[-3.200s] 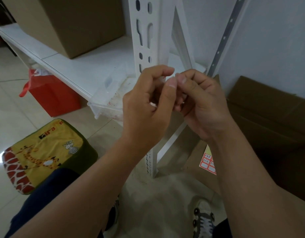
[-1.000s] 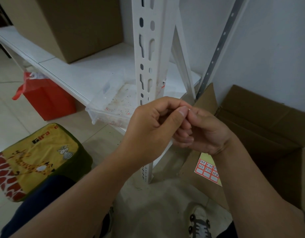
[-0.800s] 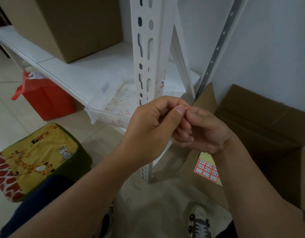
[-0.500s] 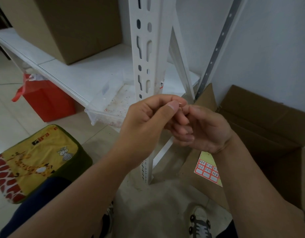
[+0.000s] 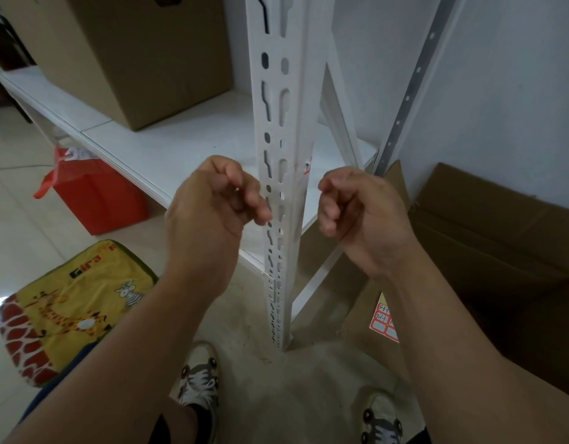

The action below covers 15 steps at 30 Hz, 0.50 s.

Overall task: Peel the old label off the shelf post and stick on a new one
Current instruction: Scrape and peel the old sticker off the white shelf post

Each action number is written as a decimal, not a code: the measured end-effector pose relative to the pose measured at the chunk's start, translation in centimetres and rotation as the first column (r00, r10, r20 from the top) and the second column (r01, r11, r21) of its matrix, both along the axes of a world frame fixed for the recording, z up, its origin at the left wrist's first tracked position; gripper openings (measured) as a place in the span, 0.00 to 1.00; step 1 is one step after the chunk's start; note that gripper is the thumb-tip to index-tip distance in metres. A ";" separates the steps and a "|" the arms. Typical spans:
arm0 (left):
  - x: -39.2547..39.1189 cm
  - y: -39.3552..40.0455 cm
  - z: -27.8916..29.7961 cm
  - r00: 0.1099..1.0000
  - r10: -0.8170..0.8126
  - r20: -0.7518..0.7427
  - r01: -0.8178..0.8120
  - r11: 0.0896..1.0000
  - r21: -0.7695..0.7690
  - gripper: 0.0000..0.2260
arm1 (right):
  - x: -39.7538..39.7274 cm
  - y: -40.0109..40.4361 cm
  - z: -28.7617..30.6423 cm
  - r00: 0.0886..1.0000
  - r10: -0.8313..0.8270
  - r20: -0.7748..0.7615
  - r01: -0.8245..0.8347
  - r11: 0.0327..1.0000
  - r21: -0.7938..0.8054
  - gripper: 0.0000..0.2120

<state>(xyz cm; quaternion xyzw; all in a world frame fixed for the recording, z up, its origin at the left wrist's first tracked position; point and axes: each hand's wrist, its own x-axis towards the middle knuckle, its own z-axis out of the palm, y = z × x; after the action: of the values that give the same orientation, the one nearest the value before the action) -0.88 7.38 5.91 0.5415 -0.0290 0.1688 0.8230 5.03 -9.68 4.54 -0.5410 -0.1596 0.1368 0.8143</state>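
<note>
Grip, both hands: parted now, one to each side of the shelf post [image 5: 284,174], where half a second ago they were knotted together in front of it, fingertips working at something tiny.

- Left hand [image 5: 212,203]: left of the post, fingers curled, thumb and forefinger close; whether a scrap of label is pinched there I cannot tell.
- Right hand [image 5: 356,209]: right of the post, fingers loosely curled inward, nothing visible in them.
- Old label [image 5: 305,169]: a torn red-and-white remnant on the post's right-hand face, level with the knuckles (so the peel looks only partly done; grey smudging runs down the post below it).
- Sheet of new labels [image 5: 384,322]: red-bordered stickers low and right of the post's foot, lying on the flattened cardboard [image 5: 488,238], partly behind the right forearm.
- Also present: cardboard box [image 5: 142,59] on the shelf board [image 5: 180,145] left of the post; red bag [image 5: 94,197] under that board; giraffe-print cushion [image 5: 68,309] further left on the floor.

Reading: the parting suggests the fiddling with a peeled fragment is over, and the hands are free either to go back at the remnant or to reach down for a fresh sticker. No new label is on the post yet.
</note>
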 end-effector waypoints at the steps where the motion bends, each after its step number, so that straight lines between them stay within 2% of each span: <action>1: 0.4 0.3 0.0 0.999 0.042 -0.034 -0.043 0.999 -0.007 0.15 | -0.1 0.4 0.1 0.997 -0.072 0.027 0.072 0.997 -0.019 0.09; 3: 1.1 0.6 -0.1 0.987 0.124 -0.102 -0.125 0.992 -0.009 0.14 | -0.3 1.0 0.4 0.985 -0.158 0.073 0.163 0.984 -0.070 0.11; 5: 1.8 0.8 -0.4 0.971 0.190 -0.146 -0.185 0.981 0.052 0.12 | -0.6 1.6 0.8 0.973 -0.205 0.103 0.217 0.969 -0.118 0.11; 9: 2.2 1.0 -0.8 0.952 0.275 -0.135 -0.238 0.941 0.240 0.08 | -1.1 2.2 1.5 0.961 -0.265 0.084 0.274 0.952 -0.133 0.10; 15: 3.1 1.2 -1.2 0.921 0.361 -0.144 -0.305 0.901 0.308 0.05 | -1.4 2.3 2.1 0.951 -0.297 0.080 0.306 0.939 -0.158 0.09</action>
<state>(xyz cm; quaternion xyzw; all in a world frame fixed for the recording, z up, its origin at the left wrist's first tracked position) 2.18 8.58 4.74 0.6634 0.1228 0.2473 0.6955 3.63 -7.39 6.62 -0.6294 -0.0848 0.0084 0.7724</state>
